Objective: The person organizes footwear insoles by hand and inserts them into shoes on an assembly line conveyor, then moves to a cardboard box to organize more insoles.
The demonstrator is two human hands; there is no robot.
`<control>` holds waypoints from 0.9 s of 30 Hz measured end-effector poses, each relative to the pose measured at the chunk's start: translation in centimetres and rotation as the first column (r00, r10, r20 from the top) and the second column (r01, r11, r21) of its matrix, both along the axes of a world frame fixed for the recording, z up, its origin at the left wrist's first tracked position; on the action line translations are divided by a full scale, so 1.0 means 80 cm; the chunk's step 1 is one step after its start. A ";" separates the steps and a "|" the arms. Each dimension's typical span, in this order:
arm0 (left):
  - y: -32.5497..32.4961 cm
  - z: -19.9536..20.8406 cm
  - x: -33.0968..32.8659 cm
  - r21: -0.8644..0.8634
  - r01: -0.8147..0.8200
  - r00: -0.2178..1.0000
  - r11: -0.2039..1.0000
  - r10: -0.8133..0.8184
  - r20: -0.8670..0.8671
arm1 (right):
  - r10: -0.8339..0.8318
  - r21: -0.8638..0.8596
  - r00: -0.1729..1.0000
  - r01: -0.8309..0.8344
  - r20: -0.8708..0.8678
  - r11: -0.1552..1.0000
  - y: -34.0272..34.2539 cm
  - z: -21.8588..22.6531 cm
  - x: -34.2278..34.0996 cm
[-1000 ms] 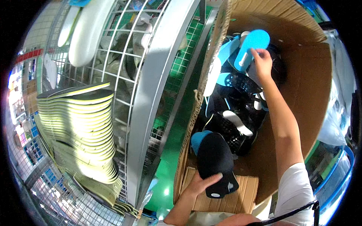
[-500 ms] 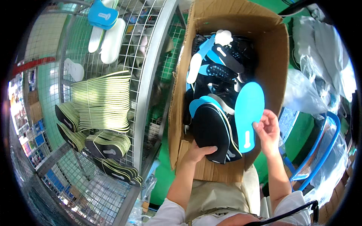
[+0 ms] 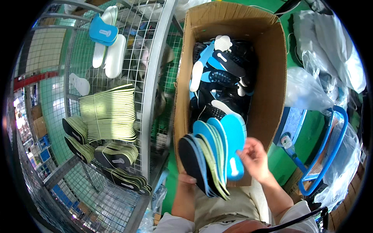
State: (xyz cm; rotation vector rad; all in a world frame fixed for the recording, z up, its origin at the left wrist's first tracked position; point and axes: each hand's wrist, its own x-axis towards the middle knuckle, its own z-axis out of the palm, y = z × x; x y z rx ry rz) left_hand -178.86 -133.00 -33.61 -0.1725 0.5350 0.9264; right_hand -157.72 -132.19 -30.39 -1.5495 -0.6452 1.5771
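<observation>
My left hand (image 3: 187, 182) is closed around the lower left side of a fanned stack of insoles (image 3: 191, 161), black-faced on the left with blue and pale green layers behind. My right hand (image 3: 254, 157) pinches the right edge of a bright blue insole (image 3: 233, 136), which has a white mark near its heel. This blue insole lies against the right side of the stack, toes pointing away from me. Both hands are over the near end of a deep cardboard box (image 3: 268, 73). Inside the box is a jumble of black, blue and white insoles (image 3: 223, 77).
At the left, a grey wire-mesh rack (image 3: 151, 97) carries tied bundles of green-edged insoles (image 3: 110, 116), with blue insoles (image 3: 103, 31) and white ones (image 3: 115, 58) above. To the right stand a blue-framed cart (image 3: 344, 128) and clear plastic bags (image 3: 307, 89).
The blue insole has moved left and toward me, from apart to against the stack. My left hand has turned the stack, so its layered edges now show.
</observation>
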 end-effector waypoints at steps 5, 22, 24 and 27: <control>0.033 0.009 0.006 0.036 0.163 0.956 0.986 -0.149 -0.251 | 0.016 -0.016 0.985 -0.019 -0.170 1.000 0.003 -0.006 -0.027; 0.051 -0.076 0.005 -0.254 0.265 0.866 0.930 -0.345 -0.361 | 0.424 -0.403 0.766 -0.624 -0.483 0.669 0.154 -0.167 0.031; 0.055 -0.089 0.019 -0.275 0.310 0.783 0.910 -0.409 -0.469 | 0.001 -0.350 0.934 -0.135 -0.357 0.927 0.176 -0.287 0.088; 0.048 -0.116 0.015 -0.328 0.382 0.736 0.864 -0.499 -0.457 | -0.455 -0.476 0.880 0.460 0.133 0.750 0.211 -0.396 0.136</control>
